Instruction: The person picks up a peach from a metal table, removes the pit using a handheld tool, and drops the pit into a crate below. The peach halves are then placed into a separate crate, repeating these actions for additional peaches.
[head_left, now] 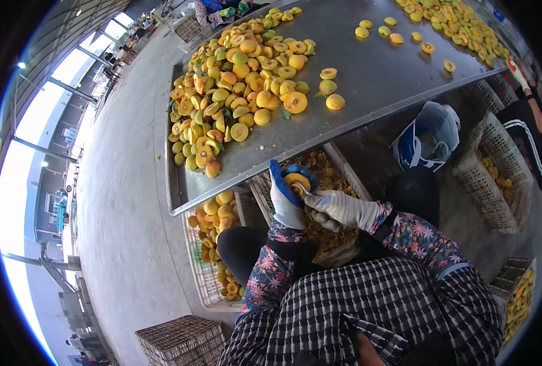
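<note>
L hand [287, 204] cupped cut fruit [296, 179]; R hand [346, 208] pinched thin tool [304, 188]; slip on prob. juicy flesh could've jabbed L fingers.

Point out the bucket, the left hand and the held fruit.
Bucket [406, 145]: head view, blue outer wall.
Left hand [285, 198]: head view, middle of the glove.
Fruit [294, 177]: head view, upper side.

Tool [306, 188] in R hand [339, 208] mostly hidden; tbl [368, 76] cut off up top.
</note>
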Demonstrator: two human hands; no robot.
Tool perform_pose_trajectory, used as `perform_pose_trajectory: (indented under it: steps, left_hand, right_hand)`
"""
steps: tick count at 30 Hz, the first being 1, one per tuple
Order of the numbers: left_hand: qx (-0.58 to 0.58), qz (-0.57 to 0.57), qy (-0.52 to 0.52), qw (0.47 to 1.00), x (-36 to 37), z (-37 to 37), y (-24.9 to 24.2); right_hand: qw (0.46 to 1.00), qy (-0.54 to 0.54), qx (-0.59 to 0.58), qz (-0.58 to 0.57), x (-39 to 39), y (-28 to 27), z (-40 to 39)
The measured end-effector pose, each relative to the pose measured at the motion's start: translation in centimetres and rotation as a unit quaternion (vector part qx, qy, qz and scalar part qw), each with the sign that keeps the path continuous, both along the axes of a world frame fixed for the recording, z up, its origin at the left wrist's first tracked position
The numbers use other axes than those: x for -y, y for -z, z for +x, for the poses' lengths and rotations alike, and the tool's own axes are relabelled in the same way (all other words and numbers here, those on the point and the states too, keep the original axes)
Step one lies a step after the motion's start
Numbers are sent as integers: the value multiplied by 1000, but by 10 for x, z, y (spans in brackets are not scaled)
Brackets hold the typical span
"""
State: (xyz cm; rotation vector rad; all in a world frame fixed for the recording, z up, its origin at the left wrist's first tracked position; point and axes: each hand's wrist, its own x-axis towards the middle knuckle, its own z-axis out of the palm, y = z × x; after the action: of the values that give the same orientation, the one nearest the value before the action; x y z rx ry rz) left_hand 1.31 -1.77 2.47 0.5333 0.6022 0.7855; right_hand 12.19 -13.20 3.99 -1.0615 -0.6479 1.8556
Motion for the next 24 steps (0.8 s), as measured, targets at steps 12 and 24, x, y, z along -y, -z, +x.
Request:
perform_pose_trajectory:
  steps: [12, 24]
  left_hand:
    - [57, -4, -47, 997, -24, -17, 18]
    - [-66, 97, -85, 989, -50, -53, -16]
  right_hand:
    - [958, 8, 189, 215, 8, 18, -3]
    - [803, 52, 529, 271, 4, 26, 3]
